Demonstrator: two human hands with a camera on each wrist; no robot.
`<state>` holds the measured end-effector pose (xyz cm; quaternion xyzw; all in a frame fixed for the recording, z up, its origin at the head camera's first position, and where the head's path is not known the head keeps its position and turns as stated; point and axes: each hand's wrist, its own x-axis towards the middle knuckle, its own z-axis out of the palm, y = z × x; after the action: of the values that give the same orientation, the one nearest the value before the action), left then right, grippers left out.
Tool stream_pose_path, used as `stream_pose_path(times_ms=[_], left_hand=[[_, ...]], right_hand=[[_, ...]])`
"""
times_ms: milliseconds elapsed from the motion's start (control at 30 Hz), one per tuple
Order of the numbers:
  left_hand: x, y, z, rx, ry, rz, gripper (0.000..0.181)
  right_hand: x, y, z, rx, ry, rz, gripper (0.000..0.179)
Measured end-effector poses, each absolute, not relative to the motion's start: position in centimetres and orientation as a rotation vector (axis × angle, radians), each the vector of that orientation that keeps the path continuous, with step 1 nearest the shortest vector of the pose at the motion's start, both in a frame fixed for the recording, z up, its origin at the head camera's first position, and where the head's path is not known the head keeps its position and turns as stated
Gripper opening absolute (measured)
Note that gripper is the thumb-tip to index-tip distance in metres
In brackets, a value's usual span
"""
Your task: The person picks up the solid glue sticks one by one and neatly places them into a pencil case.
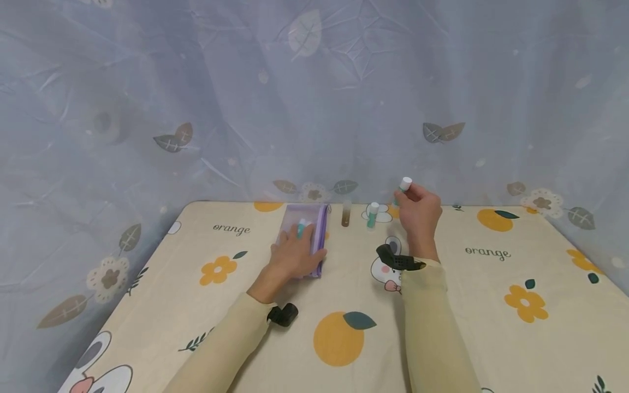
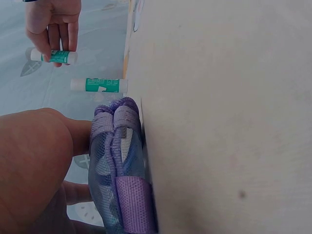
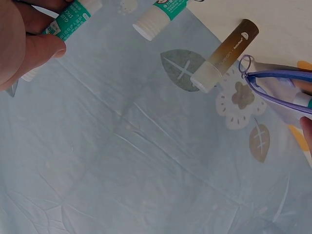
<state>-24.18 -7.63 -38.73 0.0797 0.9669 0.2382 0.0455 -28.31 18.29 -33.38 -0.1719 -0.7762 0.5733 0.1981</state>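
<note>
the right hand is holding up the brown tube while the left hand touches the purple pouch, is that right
Not quite: the right hand is holding up a green glue stick, as the right wrist view shows, not the brown tube. The left hand does touch the purple pouch.

Mesh pouch [image 1: 321,234], 2 upright tubes [image 1: 372,216] on cloth [image 1: 383,355]

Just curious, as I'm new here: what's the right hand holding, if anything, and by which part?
The right hand holds a green-and-white glue stick around its green, labelled middle.
</note>
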Motion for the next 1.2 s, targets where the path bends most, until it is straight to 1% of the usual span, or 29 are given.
stream_pose_path(times_ms=[600,1200], left_hand=[[-24.2,-7.6,-38.7,0.233,2.951,0.718,0.075],[-24.2,-7.5,-38.7,0.239,2.959,0.714,0.074]], right_hand=[[-28.3,17.8,-33.0,-0.474,-2.158,1.604,0.044],[-28.1,16.3,-32.6,-0.336,-2.158,1.567,0.039]])
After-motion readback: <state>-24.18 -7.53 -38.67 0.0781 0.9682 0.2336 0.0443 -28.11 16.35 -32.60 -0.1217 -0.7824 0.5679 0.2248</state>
